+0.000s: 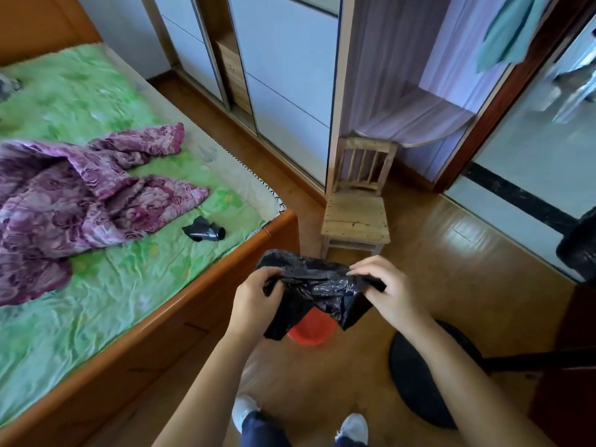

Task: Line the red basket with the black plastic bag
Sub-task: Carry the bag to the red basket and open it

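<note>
Step in hand: opening bag mouth. Left hand [254, 295] and right hand [383, 287] both pinch crumpled black bag [319, 295], held in air above red basket [308, 332] on floor. Next: part rim wide, lower into basket, fold rim over edge.

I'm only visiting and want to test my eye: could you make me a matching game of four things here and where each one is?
Things: 1 black plastic bag; 2 red basket; 3 wooden chair; 4 purple quilted garment.
Places: A on the green bed; B held up over the basket; C on the floor under the bag; D next to the wardrobe.
Pairs: 1-B, 2-C, 3-D, 4-A.
</note>
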Tool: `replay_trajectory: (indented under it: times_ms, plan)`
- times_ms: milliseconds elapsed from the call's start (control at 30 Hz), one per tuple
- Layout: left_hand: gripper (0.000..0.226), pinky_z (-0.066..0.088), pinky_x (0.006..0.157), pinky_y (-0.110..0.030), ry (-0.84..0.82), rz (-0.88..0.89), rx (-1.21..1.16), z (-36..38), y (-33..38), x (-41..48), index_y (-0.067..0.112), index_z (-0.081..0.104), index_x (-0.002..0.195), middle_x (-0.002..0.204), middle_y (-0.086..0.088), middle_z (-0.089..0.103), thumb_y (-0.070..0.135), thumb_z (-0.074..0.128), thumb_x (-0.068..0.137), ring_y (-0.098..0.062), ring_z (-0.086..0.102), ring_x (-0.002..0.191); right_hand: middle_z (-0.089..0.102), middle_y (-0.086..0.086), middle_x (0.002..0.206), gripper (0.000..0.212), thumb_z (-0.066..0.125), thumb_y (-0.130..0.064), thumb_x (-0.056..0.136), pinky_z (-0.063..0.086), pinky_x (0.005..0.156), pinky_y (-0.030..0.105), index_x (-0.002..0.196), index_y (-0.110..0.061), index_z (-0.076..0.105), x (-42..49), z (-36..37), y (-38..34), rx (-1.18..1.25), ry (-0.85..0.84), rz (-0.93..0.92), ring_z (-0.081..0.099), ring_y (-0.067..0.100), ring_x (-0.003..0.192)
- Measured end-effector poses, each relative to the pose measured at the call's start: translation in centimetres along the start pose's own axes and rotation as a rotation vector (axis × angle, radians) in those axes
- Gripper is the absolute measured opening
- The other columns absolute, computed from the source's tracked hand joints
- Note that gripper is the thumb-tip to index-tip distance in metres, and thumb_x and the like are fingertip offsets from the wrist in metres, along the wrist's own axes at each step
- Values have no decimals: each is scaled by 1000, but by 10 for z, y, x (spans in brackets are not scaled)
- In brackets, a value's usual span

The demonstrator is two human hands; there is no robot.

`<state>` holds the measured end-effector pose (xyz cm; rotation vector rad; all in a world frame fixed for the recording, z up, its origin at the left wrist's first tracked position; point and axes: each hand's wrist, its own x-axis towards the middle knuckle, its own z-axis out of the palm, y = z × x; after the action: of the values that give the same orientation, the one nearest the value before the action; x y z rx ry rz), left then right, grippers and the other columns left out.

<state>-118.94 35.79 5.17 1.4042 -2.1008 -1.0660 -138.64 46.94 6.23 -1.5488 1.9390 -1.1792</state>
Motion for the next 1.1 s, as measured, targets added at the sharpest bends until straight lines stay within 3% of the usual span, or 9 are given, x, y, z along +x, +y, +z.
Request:
replay_trajectory:
  times_ms: [167, 267, 433, 667, 800, 900, 1100]
  plan:
    - [36, 36, 80, -4, 58, 149, -89, -6, 34, -21, 29, 51, 113, 109, 14, 52, 35, 60, 79, 1, 48, 103, 64, 8, 88, 23, 61, 13, 72, 47, 80, 16, 86, -4, 67, 11, 16, -19, -60, -63, -48, 58, 14, 85]
    - [52, 36, 82, -7, -25, 252, -23, 2, 54, -30, 29, 47, 117, 112, 14, 50, 47, 65, 71, 0, 46, 104, 63, 7, 86, 23, 59, 12, 71, 48, 75, 20, 85, -6, 65, 12, 23, -29, 5, -104, -36, 58, 14, 83]
    - [57, 43, 83, -20, -32, 204, 45, 15, 56, -34, 20, 48, 116, 112, 6, 54, 46, 69, 70, -7, 49, 104, 63, 5, 88, 27, 57, 13, 73, 49, 77, 23, 89, -7, 65, 5, 23, -33, 43, -133, -4, 60, 13, 85]
    - [45, 40, 75, -4, -168, 174, -60, 17, 50, -46, 25, 50, 110, 102, 16, 51, 41, 70, 72, 0, 49, 97, 62, 3, 83, 14, 59, 5, 79, 49, 71, 23, 84, -7, 65, -8, 20, -35, 33, -164, 18, 60, 13, 79]
    - [45, 41, 77, -9, -209, 147, -70, 16, 47, -51, 24, 51, 110, 102, 15, 51, 37, 72, 72, -1, 50, 96, 60, -2, 82, 13, 61, 3, 80, 48, 72, 18, 84, -7, 66, -12, 20, -36, 57, -168, 11, 60, 10, 79]
    - [40, 42, 78, -12, -217, 147, -40, 19, 45, -56, 23, 53, 109, 102, 12, 52, 30, 71, 74, -4, 51, 95, 62, -1, 82, 13, 62, 3, 79, 50, 77, 23, 84, -8, 68, -17, 20, -35, 66, -168, 12, 61, 11, 82]
    - [19, 42, 65, -12, -111, 68, -41, 29, 39, -66, 21, 59, 95, 90, 7, 59, 10, 59, 79, -5, 54, 80, 64, 1, 83, 12, 64, 0, 79, 52, 77, 27, 82, -10, 68, -28, 23, -35, 89, -162, -2, 61, 10, 81]
